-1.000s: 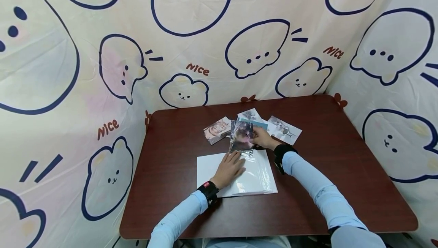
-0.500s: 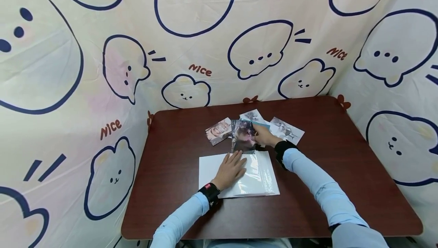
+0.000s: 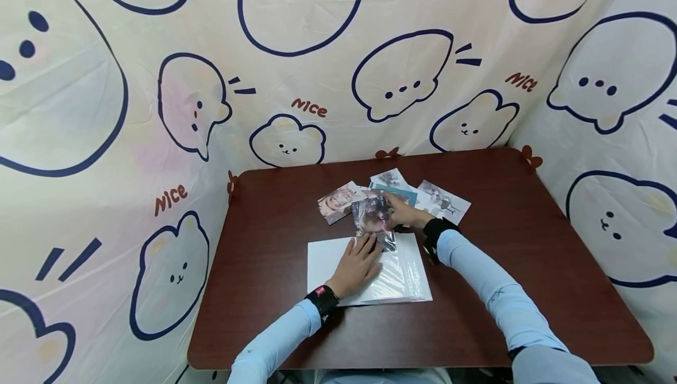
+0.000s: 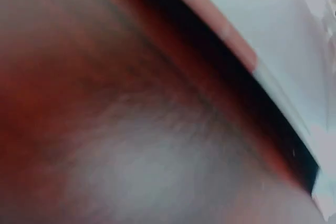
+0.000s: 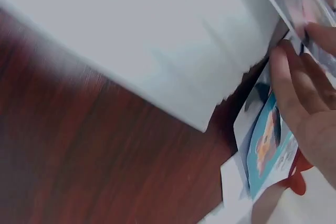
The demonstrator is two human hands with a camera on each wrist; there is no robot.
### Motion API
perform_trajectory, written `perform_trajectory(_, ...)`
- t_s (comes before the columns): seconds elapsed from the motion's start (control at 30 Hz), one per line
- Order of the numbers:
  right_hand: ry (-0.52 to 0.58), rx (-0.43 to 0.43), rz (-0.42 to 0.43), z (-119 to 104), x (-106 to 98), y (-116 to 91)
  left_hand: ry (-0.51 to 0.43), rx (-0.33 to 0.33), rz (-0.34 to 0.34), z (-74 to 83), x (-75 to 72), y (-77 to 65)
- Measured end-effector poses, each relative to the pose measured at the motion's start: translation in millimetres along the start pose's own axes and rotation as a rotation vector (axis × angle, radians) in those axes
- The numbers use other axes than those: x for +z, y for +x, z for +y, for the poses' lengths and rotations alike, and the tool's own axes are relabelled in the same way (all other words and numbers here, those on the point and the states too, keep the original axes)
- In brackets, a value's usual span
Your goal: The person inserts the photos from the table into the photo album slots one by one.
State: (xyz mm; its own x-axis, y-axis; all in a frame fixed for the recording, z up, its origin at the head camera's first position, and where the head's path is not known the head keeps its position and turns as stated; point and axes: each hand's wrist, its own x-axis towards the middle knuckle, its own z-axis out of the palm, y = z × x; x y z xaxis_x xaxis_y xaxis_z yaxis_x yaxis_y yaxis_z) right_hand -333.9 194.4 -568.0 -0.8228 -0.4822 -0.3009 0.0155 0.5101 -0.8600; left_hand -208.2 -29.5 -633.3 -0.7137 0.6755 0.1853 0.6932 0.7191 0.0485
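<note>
The right hand pinches a photo between thumb and fingers at the far edge of the white folder. The left hand rests, fingers straight, on the folder. Other photos lie beyond.

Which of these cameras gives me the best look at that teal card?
The right wrist view: there the teal card appears large enough to show its orange print, though the right hand covers part. The head view shows only a small teal strip beyond that hand; the left wrist view doesn't show the card.
</note>
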Motion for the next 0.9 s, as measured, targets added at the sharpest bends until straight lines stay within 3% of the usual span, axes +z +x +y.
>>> perform_trajectory(0.1,0.103,-0.019,0.064,0.6,2.3,1.4,0.012,0.066,0.028,5.8,-2.6,-14.1)
perform_trajectory(0.33,-0.063,-0.176,0.126,2.5,2.2,0.9,0.039,0.154,0.101,14.9,-5.7,-50.2)
perform_trajectory(0.5,-0.055,-0.151,0.082,5.2,1.5,-5.5,0.07,0.177,0.131,17.0,-2.7,-55.5)
perform_trajectory(0.9,0.013,-0.032,-0.125,18.9,8.8,-24.4,0.047,0.185,0.103,20.6,0.9,-59.6)
